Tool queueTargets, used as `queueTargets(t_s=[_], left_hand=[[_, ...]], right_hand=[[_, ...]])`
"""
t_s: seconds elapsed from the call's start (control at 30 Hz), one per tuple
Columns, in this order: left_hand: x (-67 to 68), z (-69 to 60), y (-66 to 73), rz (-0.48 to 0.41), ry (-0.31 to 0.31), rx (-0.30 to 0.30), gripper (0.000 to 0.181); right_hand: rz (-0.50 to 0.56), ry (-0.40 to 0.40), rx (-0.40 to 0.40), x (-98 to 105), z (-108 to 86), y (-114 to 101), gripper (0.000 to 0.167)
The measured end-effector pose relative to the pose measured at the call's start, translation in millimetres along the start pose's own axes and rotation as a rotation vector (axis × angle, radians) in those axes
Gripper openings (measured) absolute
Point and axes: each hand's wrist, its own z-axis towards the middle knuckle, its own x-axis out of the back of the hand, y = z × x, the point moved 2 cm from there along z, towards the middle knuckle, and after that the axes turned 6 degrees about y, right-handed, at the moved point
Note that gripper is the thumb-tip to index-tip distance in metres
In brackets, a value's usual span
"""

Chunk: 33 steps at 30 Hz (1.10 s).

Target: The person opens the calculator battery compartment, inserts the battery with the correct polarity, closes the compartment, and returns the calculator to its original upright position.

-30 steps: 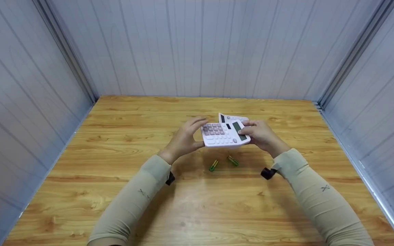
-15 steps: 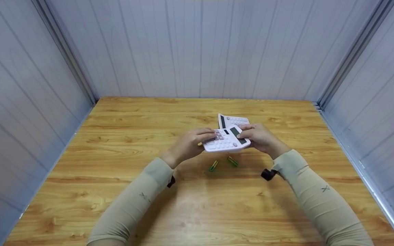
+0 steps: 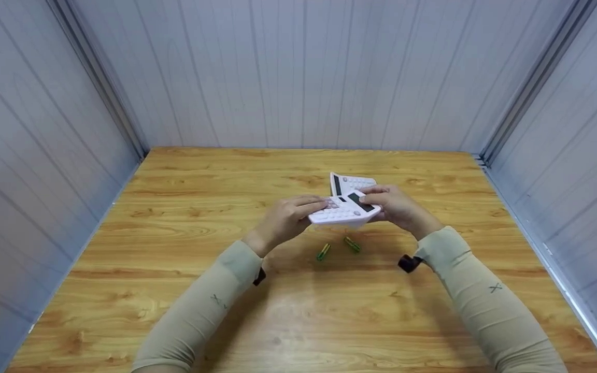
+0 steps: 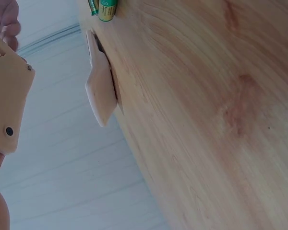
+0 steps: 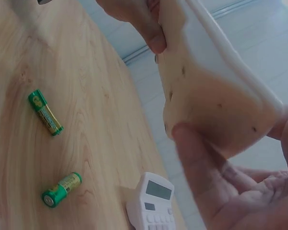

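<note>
A white calculator (image 3: pixel 337 213) with pinkish keys is held above the table, its display toward my right. My left hand (image 3: pixel 290 217) grips its keypad end, fingers over the keys and thumb on the underside. Display end: my right hand (image 3: pixel 402 207) pinches it, and a right finger presses the underside (image 5: pixel 221 100) in the right wrist view. Two green-and-yellow batteries lie on the table below, one battery (image 3: pixel 323 252) left of the other battery (image 3: pixel 352 244). In the left wrist view the calculator's back (image 4: pixel 9 91) shows a round dark foot.
A second white calculator (image 3: pixel 353 182) lies on the table just behind the held one, partly hidden by it and my right hand. The wooden table (image 3: pixel 200 181) ends at pale panel walls (image 3: pixel 278 77) behind and on both sides.
My left hand has gone from spread fingers at the keypad edge to a grip over the keys. The calculator has dipped slightly and its near side tips up a little. The batteries stayed put.
</note>
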Motion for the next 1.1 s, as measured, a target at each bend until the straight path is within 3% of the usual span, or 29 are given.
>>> queueTargets(t_s=[0.17, 0.23, 0.37, 0.63, 0.73, 0.87, 0.97, 1.1], left_hand=[[-1.6, -0.3, 0.7, -0.108, 0.000, 0.099, 0.028], [-2.1, 0.2, 1.2, -0.183, -0.009, 0.157, 0.027], [-1.9, 2.8, 1.8, -0.321, -0.027, 0.293, 0.022], [-2.9, 6.6, 1.1, -0.611, -0.062, 0.543, 0.031], [-1.6, 7.8, -0.5, -0.683, -0.072, 0.621, 0.033], [0.2, 9.4, -3.8, -0.724, -0.076, 0.692, 0.034], [0.4, 9.5, -6.7, -0.739, -0.075, 0.738, 0.034], [-0.6, 8.4, -9.4, -0.775, -0.064, 0.797, 0.036]], right_hand=[[0.044, 0.044, 0.103, 4.8, 0.2, -0.5, 0.053], [0.091, 0.037, 0.163, 5.2, 0.3, 0.6, 0.042], [0.172, -0.018, 0.253, 3.4, -1.9, 2.6, 0.029], [0.302, -0.180, 0.399, 2.0, -2.5, 7.9, 0.037], [0.328, -0.218, 0.425, 2.8, -2.2, 8.5, 0.040], [0.328, -0.239, 0.444, 3.0, -2.8, 9.7, 0.029], [0.335, -0.217, 0.439, 2.4, -4.1, 11.3, 0.023], [0.339, -0.144, 0.411, 0.0, -5.4, 13.5, 0.030]])
